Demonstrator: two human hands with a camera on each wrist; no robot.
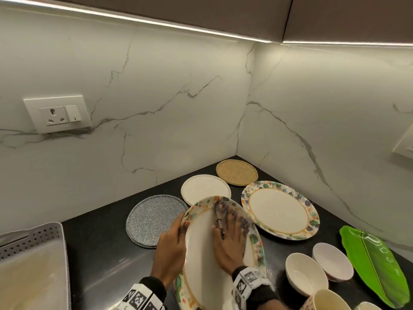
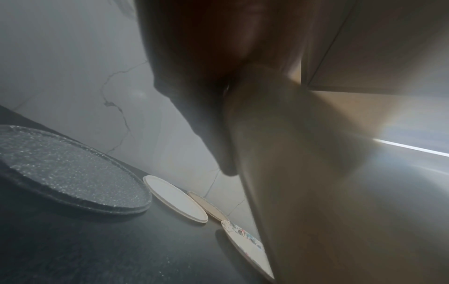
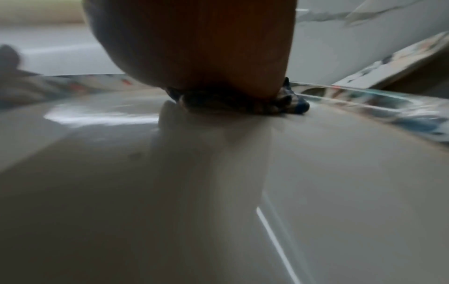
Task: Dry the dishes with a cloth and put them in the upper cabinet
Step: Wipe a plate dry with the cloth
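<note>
**Cloth on the floral plate**

Close to the lens, the floral-rimmed plate (image 1: 201,247) is tilted above the black countertop (image 1: 107,253). Left hand (image 1: 172,247) grips its left rim, thumb over the edge. Right hand (image 1: 230,245) presses a checked cloth (image 1: 225,211) flat against the plate's face, fingers spread. A matching plate (image 1: 279,209) lies flat nearby.

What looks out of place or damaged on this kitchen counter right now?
Nothing stands out. The floral-rimmed plate is tilted only because the left hand grips its edge while the right hand presses a dark checked cloth on it. The other dishes lie flat on the black counter, with no visible spills or chips.
</note>
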